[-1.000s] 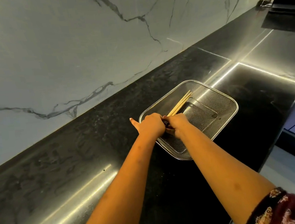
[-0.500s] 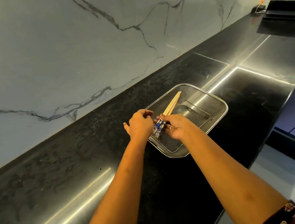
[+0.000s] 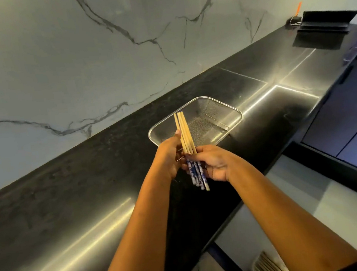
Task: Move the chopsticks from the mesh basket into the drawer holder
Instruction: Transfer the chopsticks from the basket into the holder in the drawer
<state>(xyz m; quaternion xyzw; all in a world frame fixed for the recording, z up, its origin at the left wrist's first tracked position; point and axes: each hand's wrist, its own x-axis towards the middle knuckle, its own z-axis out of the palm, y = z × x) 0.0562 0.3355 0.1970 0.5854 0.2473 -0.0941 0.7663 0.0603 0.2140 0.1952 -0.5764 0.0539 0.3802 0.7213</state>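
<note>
A bundle of several wooden chopsticks [image 3: 185, 134] with blue-and-white patterned handles is lifted out of the wire mesh basket [image 3: 219, 110], tips pointing up and away. My left hand [image 3: 171, 156] grips the bundle from the left side. My right hand [image 3: 214, 162] holds it from the right at the patterned ends. Both hands sit just in front of the basket's near edge, above the black counter. The basket looks to hold no chopsticks. At the bottom edge a metal holder [image 3: 268, 268] with several chopsticks shows below the counter, partly hidden by my right forearm.
The black stone counter [image 3: 90, 191] runs along a marble wall [image 3: 73, 58]. A black stand [image 3: 328, 23] and an orange-tipped item [image 3: 298, 9] sit at the far right end. Dark cabinet fronts [image 3: 351, 118] are on the right, pale floor below.
The chopsticks went from lying in the basket to being raised out of it in both hands, drawn toward me. The view tilted down, revealing the holder below the counter.
</note>
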